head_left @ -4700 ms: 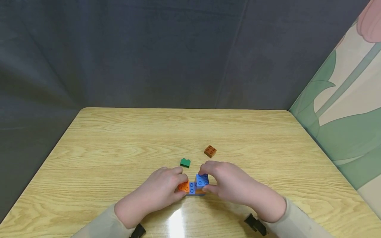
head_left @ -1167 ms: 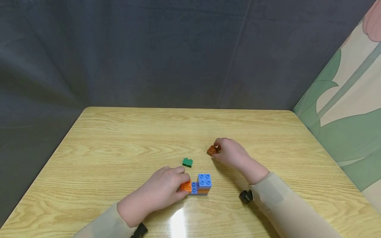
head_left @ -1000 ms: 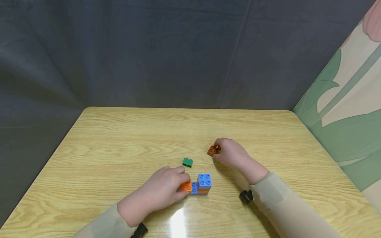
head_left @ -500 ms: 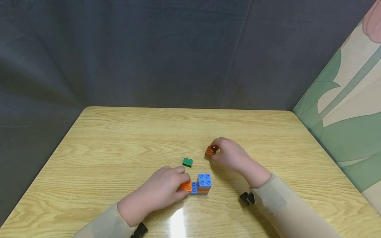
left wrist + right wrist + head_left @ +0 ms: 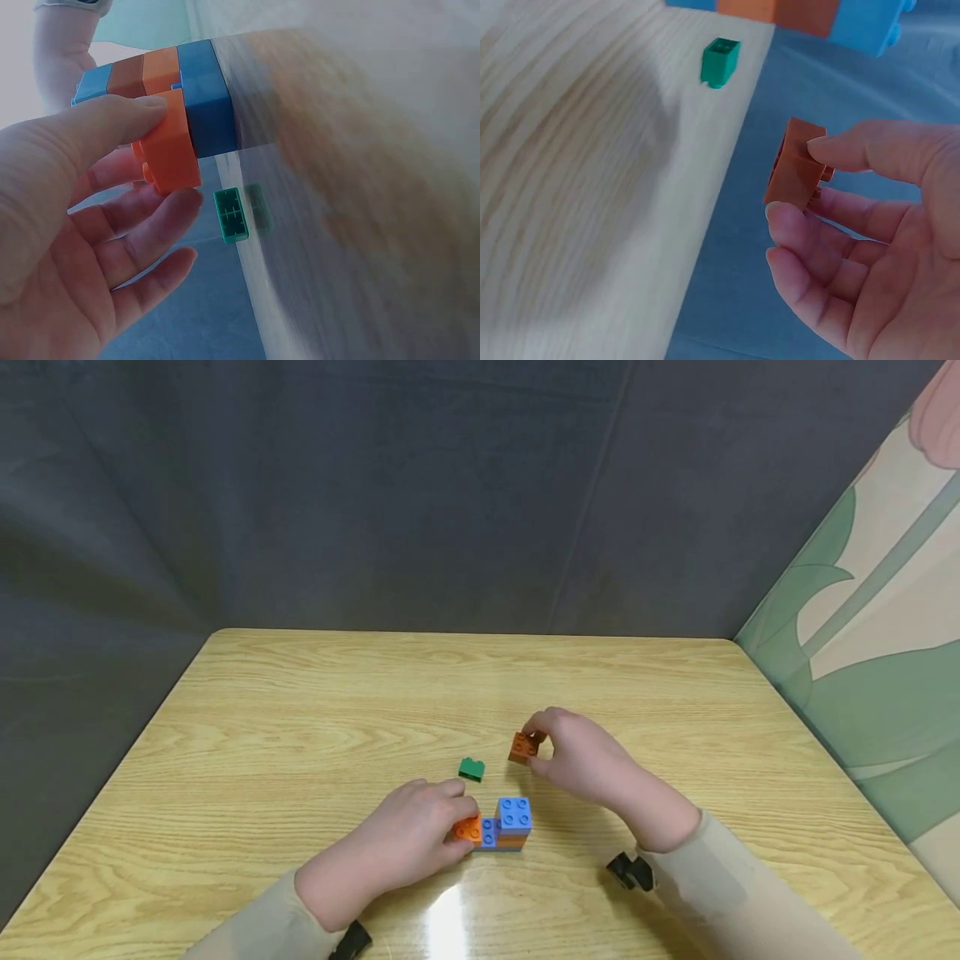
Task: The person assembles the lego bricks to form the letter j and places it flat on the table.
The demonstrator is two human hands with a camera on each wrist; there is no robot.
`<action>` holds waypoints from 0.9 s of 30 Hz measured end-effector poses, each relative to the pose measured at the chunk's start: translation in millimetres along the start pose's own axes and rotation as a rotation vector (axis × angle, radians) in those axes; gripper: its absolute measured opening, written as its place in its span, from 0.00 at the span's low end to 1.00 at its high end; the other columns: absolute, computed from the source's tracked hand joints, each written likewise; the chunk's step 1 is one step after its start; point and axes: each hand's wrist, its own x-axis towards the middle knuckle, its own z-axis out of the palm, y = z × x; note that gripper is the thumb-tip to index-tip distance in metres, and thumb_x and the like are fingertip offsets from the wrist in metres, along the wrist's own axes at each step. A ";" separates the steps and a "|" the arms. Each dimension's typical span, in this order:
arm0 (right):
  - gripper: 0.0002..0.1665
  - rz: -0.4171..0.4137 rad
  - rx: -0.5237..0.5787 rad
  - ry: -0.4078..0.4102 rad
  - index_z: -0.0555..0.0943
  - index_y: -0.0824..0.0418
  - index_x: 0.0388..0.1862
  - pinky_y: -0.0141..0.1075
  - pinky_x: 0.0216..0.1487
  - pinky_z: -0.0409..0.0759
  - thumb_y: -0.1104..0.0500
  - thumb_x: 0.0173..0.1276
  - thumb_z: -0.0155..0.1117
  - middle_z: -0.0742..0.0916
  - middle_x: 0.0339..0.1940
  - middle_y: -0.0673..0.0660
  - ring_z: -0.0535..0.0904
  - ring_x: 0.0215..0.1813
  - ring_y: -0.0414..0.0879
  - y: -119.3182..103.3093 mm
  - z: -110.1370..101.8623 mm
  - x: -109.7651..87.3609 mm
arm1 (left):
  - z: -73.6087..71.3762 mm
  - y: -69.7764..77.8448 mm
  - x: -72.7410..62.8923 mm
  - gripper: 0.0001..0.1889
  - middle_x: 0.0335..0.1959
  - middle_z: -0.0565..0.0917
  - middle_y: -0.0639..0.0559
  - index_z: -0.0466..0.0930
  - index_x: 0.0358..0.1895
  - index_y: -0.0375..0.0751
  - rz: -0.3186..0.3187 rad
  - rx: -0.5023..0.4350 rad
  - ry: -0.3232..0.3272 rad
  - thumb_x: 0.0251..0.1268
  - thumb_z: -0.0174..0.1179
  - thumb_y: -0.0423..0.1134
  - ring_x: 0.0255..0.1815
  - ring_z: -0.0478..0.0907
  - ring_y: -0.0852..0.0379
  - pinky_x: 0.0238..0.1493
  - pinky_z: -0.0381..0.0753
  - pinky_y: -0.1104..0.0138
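Note:
My left hand pinches the orange brick at the left end of a small build, thumb on one side and fingers on the other. The build has a blue base brick under it. At its right end rises a stack with orange and brown layers, topped by a blue brick with its studs up. Farther back, my right hand holds a brown four-stud brick between thumb and fingertips. The right wrist view shows this brick raised off the table.
A small green brick lies on the wooden table behind the build, between the two hands. Dark cloth hangs beyond the table's far edge. A flower-patterned panel stands along the right side.
My right hand has let go of the top blue brick, reached back and taken the brown brick, then shifted slightly left with it. My left hand keeps its hold on the orange brick.

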 end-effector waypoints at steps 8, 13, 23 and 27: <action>0.18 -0.059 0.014 0.024 0.83 0.61 0.48 0.42 0.41 0.77 0.62 0.58 0.72 0.83 0.40 0.49 0.79 0.40 0.47 -10.6 -6.7 -8.8 | -0.2 -0.3 0.5 0.08 0.30 0.71 0.63 0.81 0.35 0.49 -0.004 0.006 0.005 0.57 0.71 0.44 0.25 0.66 0.65 0.28 0.66 0.68; 0.18 -0.094 0.042 0.032 0.83 0.61 0.48 0.38 0.36 0.75 0.61 0.58 0.72 0.82 0.40 0.48 0.77 0.35 0.45 -13.5 -9.9 -14.7 | -0.3 0.0 0.6 0.08 0.29 0.71 0.63 0.81 0.35 0.49 -0.002 0.008 0.005 0.57 0.71 0.44 0.25 0.65 0.65 0.28 0.66 0.68; 0.16 -0.136 0.134 -0.017 0.83 0.59 0.46 0.35 0.28 0.76 0.63 0.59 0.73 0.81 0.36 0.46 0.74 0.28 0.41 -18.1 -17.6 -26.0 | -0.7 0.7 0.4 0.09 0.30 0.72 0.63 0.82 0.36 0.48 -0.007 0.000 -0.001 0.58 0.71 0.44 0.26 0.66 0.65 0.29 0.67 0.68; 0.16 -0.138 0.167 -0.054 0.83 0.58 0.46 0.35 0.28 0.76 0.63 0.59 0.73 0.81 0.36 0.46 0.74 0.27 0.40 -18.9 -19.2 -29.8 | -0.7 0.5 0.5 0.09 0.30 0.72 0.63 0.82 0.36 0.48 -0.003 -0.002 0.002 0.58 0.71 0.44 0.26 0.66 0.65 0.29 0.67 0.68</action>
